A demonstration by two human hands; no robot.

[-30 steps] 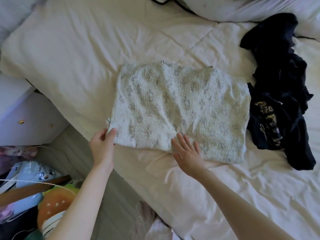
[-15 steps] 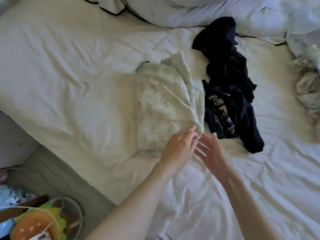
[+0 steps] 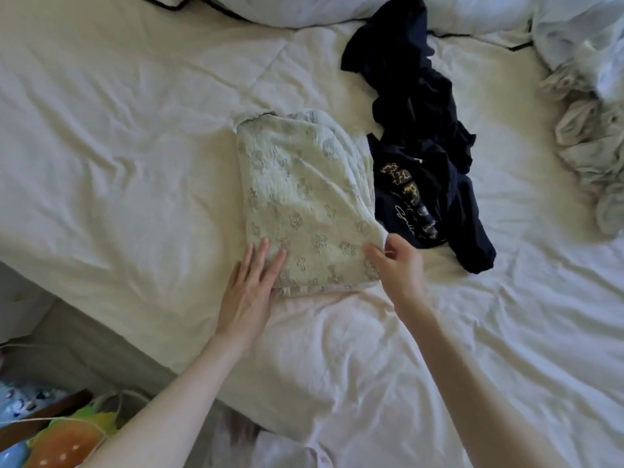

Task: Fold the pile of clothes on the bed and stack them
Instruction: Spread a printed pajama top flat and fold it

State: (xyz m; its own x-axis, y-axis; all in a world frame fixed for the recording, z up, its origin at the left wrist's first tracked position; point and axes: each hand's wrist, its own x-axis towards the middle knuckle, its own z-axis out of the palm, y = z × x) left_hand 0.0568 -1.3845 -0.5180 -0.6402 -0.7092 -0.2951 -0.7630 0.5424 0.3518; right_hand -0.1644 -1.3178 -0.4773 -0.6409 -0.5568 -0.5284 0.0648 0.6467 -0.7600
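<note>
Lying folded on white bed cover (image 3: 135, 136): pale printed garment (image 3: 304, 204), near bed edge. Left hand (image 3: 250, 292) flat, fingers straight, pressing its near left corner. Right hand (image 3: 398, 265) pinching its near right corner. Dark garment (image 3: 422, 136) crumpled, touching printed garment's right side. Grey clothes (image 3: 591, 146) heaped far right of it.

Bare sheet (image 3: 118, 146) open left of folded garment (image 3: 304, 204), dark top (image 3: 422, 157) crowding its right, grey clothes (image 3: 587, 146) far right.
</note>
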